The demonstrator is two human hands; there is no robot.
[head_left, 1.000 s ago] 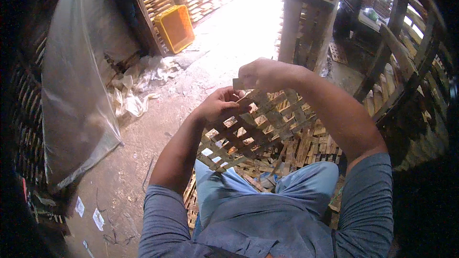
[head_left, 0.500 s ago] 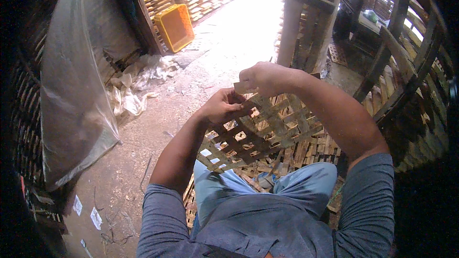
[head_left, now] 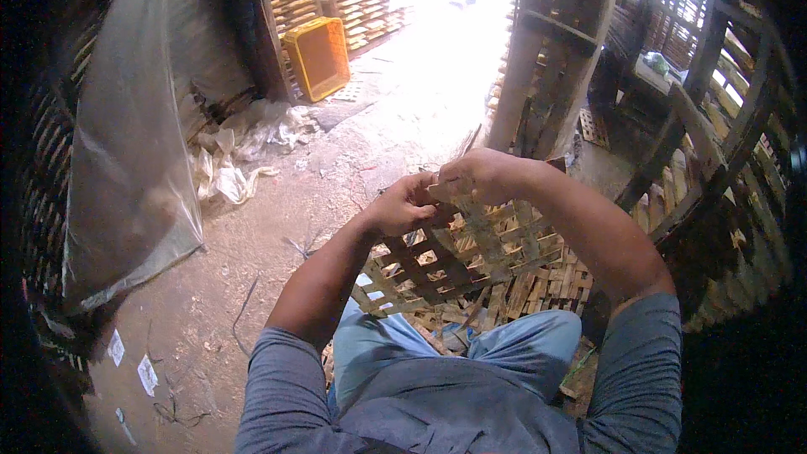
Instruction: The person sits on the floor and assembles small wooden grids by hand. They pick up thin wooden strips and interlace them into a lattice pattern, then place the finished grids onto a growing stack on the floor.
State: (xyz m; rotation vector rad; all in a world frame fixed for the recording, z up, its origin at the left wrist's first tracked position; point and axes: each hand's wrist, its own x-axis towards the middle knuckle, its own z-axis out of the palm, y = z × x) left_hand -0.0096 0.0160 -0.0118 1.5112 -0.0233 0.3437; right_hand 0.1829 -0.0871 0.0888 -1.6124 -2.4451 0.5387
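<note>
A woven bamboo lattice panel (head_left: 424, 270) with open square gaps is held up over my lap, tilted. My left hand (head_left: 405, 206) is closed at its upper left edge, thumb and fingers pinching the weave. Close beside it, my right hand (head_left: 481, 176) is curled in a fist around a flat bamboo strip (head_left: 451, 192) at the panel's top corner. The strip's far part is hidden by the fingers. Below the panel, my knees (head_left: 538, 338) are apart in light blue trousers.
Bamboo slats and woven pieces (head_left: 559, 286) lie beyond my knees. A plastic sheet (head_left: 126, 160) hangs at left, with crumpled plastic (head_left: 231, 170) beside it. An orange-yellow crate (head_left: 318, 59) leans by the slatted wall. A wooden post (head_left: 546, 59) and curved slatted frames (head_left: 706, 134) stand at right.
My right hand has come down closer to my left hand, still gripping the strip. My left hand keeps its pinch on the panel. The whole view has shifted slightly.
</note>
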